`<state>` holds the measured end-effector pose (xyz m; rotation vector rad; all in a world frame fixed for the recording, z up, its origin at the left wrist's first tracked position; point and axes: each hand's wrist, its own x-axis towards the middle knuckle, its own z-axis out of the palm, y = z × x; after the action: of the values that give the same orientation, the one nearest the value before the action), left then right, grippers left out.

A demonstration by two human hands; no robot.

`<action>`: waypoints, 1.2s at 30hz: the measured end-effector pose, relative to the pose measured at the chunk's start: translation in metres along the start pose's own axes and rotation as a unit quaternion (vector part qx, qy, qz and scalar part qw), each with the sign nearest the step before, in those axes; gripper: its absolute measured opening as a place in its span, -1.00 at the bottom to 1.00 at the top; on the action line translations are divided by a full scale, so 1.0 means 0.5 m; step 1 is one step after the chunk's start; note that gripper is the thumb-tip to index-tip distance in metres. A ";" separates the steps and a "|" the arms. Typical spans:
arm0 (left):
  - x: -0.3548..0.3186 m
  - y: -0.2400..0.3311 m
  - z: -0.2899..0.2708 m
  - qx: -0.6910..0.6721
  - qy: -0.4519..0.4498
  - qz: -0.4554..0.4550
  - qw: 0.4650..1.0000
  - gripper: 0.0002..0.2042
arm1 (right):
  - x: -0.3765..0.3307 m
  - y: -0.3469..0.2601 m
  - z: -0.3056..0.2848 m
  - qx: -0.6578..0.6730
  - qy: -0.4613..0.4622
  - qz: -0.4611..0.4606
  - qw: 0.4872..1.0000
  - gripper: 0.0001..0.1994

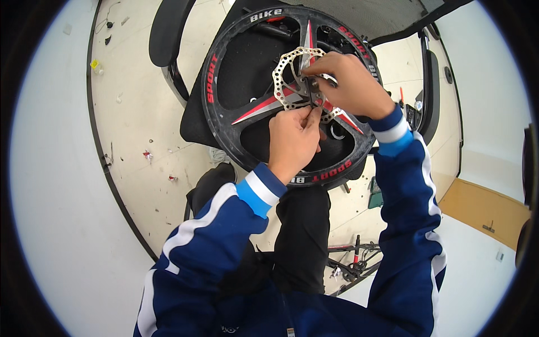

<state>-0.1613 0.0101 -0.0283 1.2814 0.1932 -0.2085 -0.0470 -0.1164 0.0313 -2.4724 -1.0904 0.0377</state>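
Wheel: a black bicycle wheel [224, 121] with broad moulded spokes edged in red and silver, and red and white lettering round the rim; it lies flat on a black chair [193, 121], above the person's knees, in the upper middle of the view.
Brake disc: a silver perforated brake disc [283, 78] with a scalloped outer edge sits at the wheel's hub; its left half is in plain sight, its right half is under the hands.
Tool: a thin dark tool [312, 92] stands at the hub, between the 2 hands; its kind cannot be told.
Left hand: the left hand [295, 140] comes up from 6 o'clock of the hub, fingers pinched shut on the lower end of the dark tool.
Right hand: the right hand [345, 84] comes in from 3 o'clock, curled over the disc's right side, fingertips closed at the hub on the tool's upper part; what else it may hold is hidden.
Sleeves: both arms wear blue sleeves with white stripes and lighter blue cuffs.
Floor: a pale floor [140, 123] with small scraps scattered at 9 o'clock of the wheel.
Bike frame: dark bike frame [353, 261] tubes with a red part lie on the floor at 5 o'clock, well apart from the wheel.
Green object: a small green object [375, 194] lies just below the rim at 4 o'clock.
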 end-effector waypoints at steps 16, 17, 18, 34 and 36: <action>0.013 -0.041 -0.022 0.095 0.037 0.119 0.988 -0.72 | -0.047 -0.084 0.033 0.038 0.092 0.211 0.972 -0.79; 0.014 -0.041 -0.022 0.082 0.034 0.117 0.989 -0.71 | -0.039 -0.082 0.021 0.008 0.077 0.213 0.974 -0.79; 0.014 -0.043 -0.022 0.069 0.031 0.114 0.991 -0.71 | -0.029 -0.087 0.011 -0.021 0.061 0.214 0.975 -0.80; 0.009 -0.016 -0.051 0.097 0.072 0.136 0.983 -0.79 | -0.054 -0.121 0.122 0.267 0.235 0.378 0.855 -0.80; 0.018 -0.017 -0.070 0.154 0.051 0.146 0.976 -0.79 | -0.047 -0.114 0.130 0.247 0.237 0.373 0.863 -0.77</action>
<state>-0.1558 0.0408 -0.0483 1.6118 0.0584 0.0832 -0.1158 -0.0748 -0.0080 -2.0991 0.1159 -0.0521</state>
